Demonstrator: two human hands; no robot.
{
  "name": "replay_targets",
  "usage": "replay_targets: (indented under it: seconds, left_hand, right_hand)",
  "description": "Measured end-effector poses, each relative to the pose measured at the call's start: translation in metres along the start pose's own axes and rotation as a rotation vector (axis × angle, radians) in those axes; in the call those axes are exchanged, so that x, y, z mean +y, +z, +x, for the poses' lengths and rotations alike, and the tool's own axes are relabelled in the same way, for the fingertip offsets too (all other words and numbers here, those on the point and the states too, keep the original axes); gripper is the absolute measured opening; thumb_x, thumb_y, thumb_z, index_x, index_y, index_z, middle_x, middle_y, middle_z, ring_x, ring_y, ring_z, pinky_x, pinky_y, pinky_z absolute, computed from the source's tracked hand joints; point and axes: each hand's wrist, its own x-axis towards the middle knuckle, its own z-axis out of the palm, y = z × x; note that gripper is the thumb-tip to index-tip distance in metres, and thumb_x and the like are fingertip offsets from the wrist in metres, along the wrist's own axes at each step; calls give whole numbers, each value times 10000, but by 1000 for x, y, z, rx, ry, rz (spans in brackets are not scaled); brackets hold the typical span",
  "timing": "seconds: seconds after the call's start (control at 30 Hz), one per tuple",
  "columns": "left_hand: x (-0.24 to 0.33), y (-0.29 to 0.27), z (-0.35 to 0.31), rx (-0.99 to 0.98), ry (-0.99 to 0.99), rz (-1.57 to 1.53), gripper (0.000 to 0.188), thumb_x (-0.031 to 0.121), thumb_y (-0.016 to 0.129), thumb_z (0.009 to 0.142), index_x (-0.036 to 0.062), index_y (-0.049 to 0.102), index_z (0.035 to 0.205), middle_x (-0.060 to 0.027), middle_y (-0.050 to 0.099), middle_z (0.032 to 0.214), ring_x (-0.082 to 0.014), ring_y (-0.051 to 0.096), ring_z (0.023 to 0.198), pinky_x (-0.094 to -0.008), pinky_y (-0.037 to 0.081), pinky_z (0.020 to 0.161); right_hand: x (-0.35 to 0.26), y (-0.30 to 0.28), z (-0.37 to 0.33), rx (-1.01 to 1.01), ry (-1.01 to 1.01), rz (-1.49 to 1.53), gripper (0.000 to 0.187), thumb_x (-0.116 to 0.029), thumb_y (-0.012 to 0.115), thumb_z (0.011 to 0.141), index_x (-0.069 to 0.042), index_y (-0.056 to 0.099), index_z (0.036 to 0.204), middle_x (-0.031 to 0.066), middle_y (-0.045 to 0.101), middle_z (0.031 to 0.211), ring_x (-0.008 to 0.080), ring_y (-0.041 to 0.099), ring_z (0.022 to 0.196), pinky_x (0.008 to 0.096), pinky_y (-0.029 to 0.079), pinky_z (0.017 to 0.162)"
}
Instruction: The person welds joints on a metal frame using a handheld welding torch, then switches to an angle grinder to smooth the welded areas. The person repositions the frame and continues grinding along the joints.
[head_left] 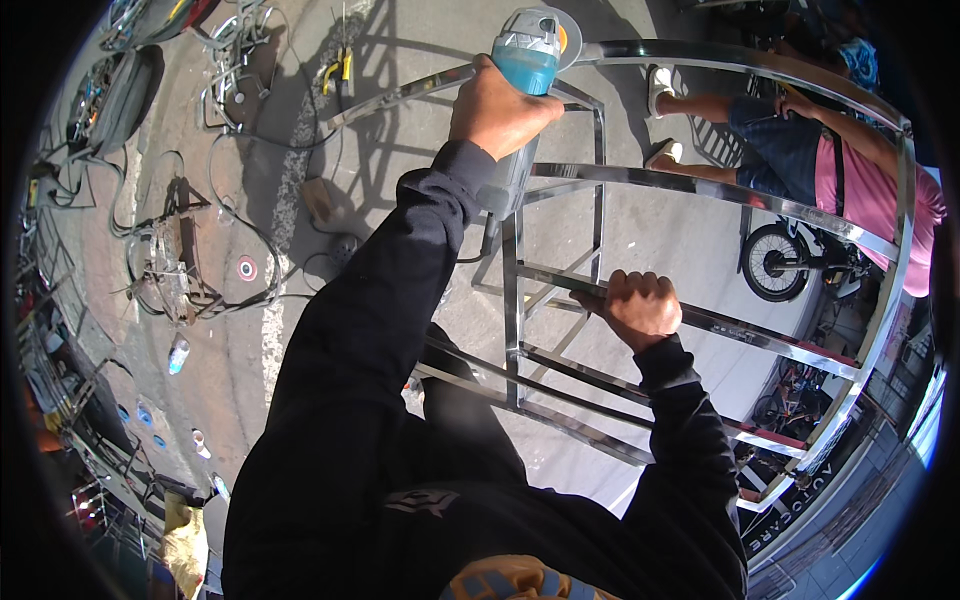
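Note:
My left hand [500, 112] is wrapped round a teal and grey angle grinder [525, 72], its arm stretched far forward. The grinder's pale disc [571, 38] is beside the far bar of a shiny metal tube frame [690, 52]; whether they touch, I cannot tell. Nearer to me, my right hand [641, 308] is closed on one of the frame's middle bars [740, 328], thumb lying along the tube. The grinder's lower body is partly hidden behind my left wrist.
At the right a person in a pink shirt [840, 165] stands beyond the frame, near a motorcycle [790, 262]. Cables [215, 175] tangle over the ground at left, with yellow-handled pliers [346, 64], a small round disc [247, 268], a bottle [178, 355] and a tyre [130, 100].

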Motion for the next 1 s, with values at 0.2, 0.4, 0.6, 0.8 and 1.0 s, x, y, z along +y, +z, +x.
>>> replay_targets:
  seconds: [0.2,0.4,0.6,0.8,1.0]
  left_hand:
    - [-36,-10,-2,5,-44,-67,691,274,801,678,-97,484,1167,-252,719,1027,-374,724,954,-405,577,880]
    - [-50,-22,-4,14,-153,2,716,290,809,682,-82,484,1201,-247,718,1063,-372,720,989,-405,573,896]
    - [-61,-28,2,21,-193,31,721,300,807,686,-77,488,1212,-244,720,1059,-371,719,995,-400,566,915]
    - [-76,-27,2,86,-144,1,628,281,811,694,-81,539,1130,-192,718,956,-287,711,880,-375,567,834]
    - [-29,11,0,80,-55,-35,623,278,780,694,-111,507,1096,-238,711,951,-351,719,871,-406,576,822]
  right_hand:
    - [1,1,-1,-34,14,15,644,-690,724,807,-122,513,590,13,531,517,176,543,466,317,416,469]
    - [0,-4,0,-34,25,52,643,-688,725,806,-124,510,586,17,534,517,179,554,471,320,415,468]
    - [0,-5,2,6,27,61,649,-696,721,803,-128,499,582,14,521,511,179,544,465,320,408,463]
    - [-1,-4,1,-19,31,50,649,-701,718,801,-131,496,586,10,521,514,178,544,469,314,418,476]
    - [-3,1,0,-48,30,25,633,-695,717,803,-126,517,611,10,542,532,176,560,485,316,432,495]
